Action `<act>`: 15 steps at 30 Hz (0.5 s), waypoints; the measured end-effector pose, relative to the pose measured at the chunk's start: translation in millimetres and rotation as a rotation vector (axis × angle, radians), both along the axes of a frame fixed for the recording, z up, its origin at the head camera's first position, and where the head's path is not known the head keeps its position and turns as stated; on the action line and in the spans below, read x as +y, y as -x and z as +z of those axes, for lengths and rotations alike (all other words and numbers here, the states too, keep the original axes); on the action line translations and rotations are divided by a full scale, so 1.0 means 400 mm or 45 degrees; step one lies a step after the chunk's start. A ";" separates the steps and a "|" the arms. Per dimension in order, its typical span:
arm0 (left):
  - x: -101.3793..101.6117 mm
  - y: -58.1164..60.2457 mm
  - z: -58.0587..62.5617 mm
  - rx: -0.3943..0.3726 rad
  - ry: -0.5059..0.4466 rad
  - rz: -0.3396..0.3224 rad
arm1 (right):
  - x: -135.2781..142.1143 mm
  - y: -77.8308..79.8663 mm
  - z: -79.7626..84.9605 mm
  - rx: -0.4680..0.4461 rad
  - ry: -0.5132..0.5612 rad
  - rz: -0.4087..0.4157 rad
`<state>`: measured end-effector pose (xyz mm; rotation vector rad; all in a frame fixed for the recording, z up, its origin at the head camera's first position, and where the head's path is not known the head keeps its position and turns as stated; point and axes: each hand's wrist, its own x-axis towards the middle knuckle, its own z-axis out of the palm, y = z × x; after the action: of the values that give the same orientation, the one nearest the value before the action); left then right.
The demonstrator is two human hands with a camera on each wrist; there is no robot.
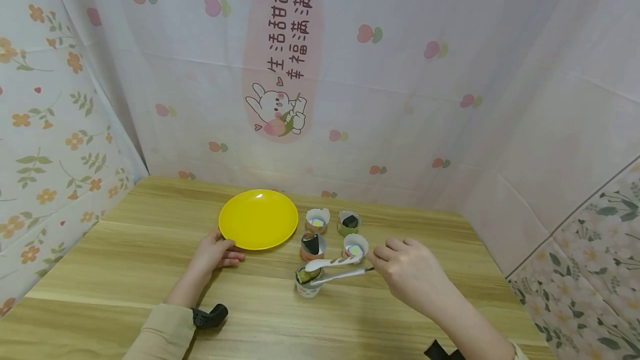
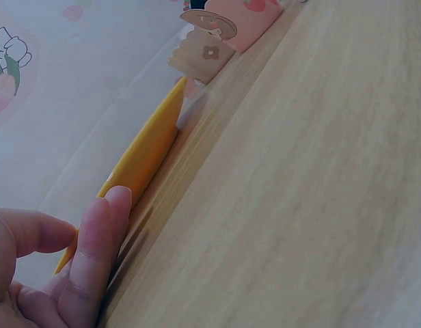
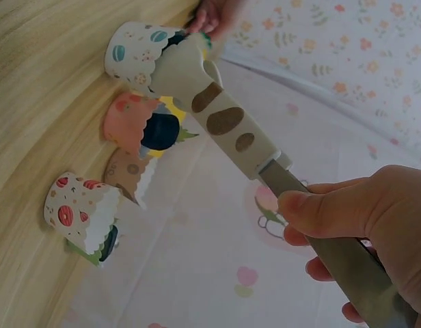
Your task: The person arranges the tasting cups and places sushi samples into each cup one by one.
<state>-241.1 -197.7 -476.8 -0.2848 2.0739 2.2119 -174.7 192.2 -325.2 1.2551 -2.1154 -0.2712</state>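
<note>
My left hand (image 1: 212,251) pinches the near left rim of a yellow plate (image 1: 257,219), thumb above and fingers below in the left wrist view. The right hand (image 1: 410,271) grips metal-handled tongs (image 3: 227,123) with white, brown-spotted ends. These tips reach into the nearest paper cup (image 1: 308,292), a white patterned one, on either side of a green, dark-edged sushi-like piece (image 1: 307,275). I cannot tell whether the tips squeeze it. Just behind stands an orange-pink cup (image 1: 313,254) with a dark-wrapped piece (image 1: 310,243) in it.
To the right is a cup (image 3: 77,208) with red prints, holding a white and yellow piece. Farther back are a brown cup (image 1: 317,225) and a green cup (image 1: 348,230) with a dark piece. A printed curtain (image 1: 400,99) hangs behind the wooden table (image 1: 270,315).
</note>
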 end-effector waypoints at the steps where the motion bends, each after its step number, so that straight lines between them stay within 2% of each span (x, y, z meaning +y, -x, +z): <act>1: 0.000 0.000 0.000 0.002 0.001 0.000 | 0.000 -0.001 0.001 -0.008 -0.001 -0.006; 15: 0.001 -0.004 0.002 0.003 -0.011 -0.001 | 0.013 -0.003 0.018 -0.014 0.087 -0.033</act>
<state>-239.5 -197.5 -476.0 -0.2800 2.0649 2.2211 -173.5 197.5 -318.2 1.1930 -2.1333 -0.2016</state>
